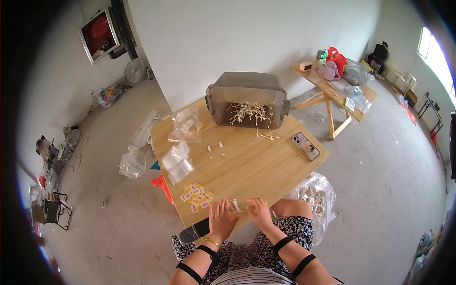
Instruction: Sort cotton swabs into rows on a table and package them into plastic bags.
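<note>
A row of cotton swabs [233,206] lies side by side at the near edge of the wooden table. My left hand [221,219] rests flat at their left end with its fingers stretched out. At their right end is my right hand [259,213], its fingers curled together; whatever is between them is hidden. Small yellow and white paper labels [196,195] are scattered just beyond my left hand. A dark flat object in clear plastic [194,231] lies at the table's edge, left of my left wrist.
A grey plastic bin [247,81] lies on its side at the back, with many loose swabs inside. Clear plastic bags [176,162] lie at the table's left, a phone [305,146] at its right. Below hangs a filled clear bag [317,199]. Another wooden table [335,90] stands beyond.
</note>
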